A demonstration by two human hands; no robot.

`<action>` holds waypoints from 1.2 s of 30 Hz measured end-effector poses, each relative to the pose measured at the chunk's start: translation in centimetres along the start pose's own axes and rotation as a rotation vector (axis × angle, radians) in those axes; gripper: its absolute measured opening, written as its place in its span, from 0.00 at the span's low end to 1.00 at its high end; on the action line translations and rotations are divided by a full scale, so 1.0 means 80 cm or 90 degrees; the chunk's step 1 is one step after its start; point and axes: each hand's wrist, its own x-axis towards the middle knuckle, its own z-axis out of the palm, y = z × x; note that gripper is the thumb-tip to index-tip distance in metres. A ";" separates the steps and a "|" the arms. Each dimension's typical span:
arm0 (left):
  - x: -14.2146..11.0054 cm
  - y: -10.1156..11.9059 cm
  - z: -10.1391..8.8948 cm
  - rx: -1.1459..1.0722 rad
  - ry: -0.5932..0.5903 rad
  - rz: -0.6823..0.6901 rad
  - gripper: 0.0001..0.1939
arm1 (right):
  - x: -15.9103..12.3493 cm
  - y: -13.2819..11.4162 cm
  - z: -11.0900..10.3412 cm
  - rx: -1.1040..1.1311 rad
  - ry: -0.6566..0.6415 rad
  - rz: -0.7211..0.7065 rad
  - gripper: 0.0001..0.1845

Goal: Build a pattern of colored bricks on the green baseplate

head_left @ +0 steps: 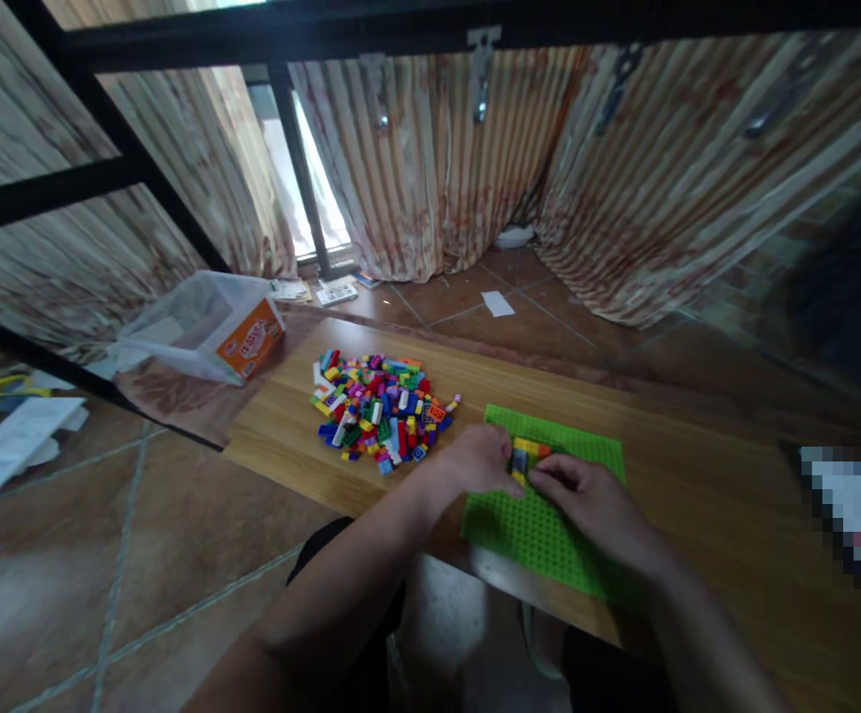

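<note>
A green studded baseplate (549, 535) lies on the wooden table. Near its upper middle is a small group of yellow, orange and dark building bricks (525, 458). My left hand (481, 458) rests at the left of these bricks, thumb and fingers apart, with nothing visible between them. From the right, my right hand (583, 492) reaches to the bricks' edge, its thumb and forefinger pinched together. Whatever may sit between those fingertips is hidden. Left of the baseplate spreads a heap of loose coloured bricks (381, 406).
The wooden table (281, 426) runs across the view. Beyond its left end stands a clear plastic bin (177, 342) with an orange label. A pixelated object (857, 505) lies at the right. Curtains (430, 168) and a black metal frame (311, 40) are behind.
</note>
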 end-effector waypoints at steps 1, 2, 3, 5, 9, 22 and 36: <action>-0.001 0.000 -0.001 0.008 0.000 0.009 0.23 | 0.002 -0.002 0.001 -0.028 0.020 0.009 0.19; -0.003 0.001 -0.001 0.018 0.000 0.019 0.23 | 0.004 -0.005 0.003 -0.058 0.042 0.021 0.21; -0.004 0.002 -0.002 0.029 -0.001 0.030 0.22 | 0.005 -0.008 0.005 -0.089 0.061 0.032 0.23; -0.008 0.003 -0.003 0.047 -0.008 0.048 0.21 | 0.009 -0.014 0.010 -0.148 0.088 0.057 0.24; -0.012 0.003 -0.003 0.056 -0.013 0.068 0.20 | 0.013 -0.022 0.016 -0.202 0.101 0.098 0.22; -0.012 -0.009 0.005 -0.029 0.022 0.082 0.18 | 0.014 -0.014 0.021 -0.197 0.138 0.074 0.21; -0.118 -0.135 -0.109 0.103 0.248 0.043 0.24 | 0.013 -0.018 0.021 -0.167 0.156 0.078 0.20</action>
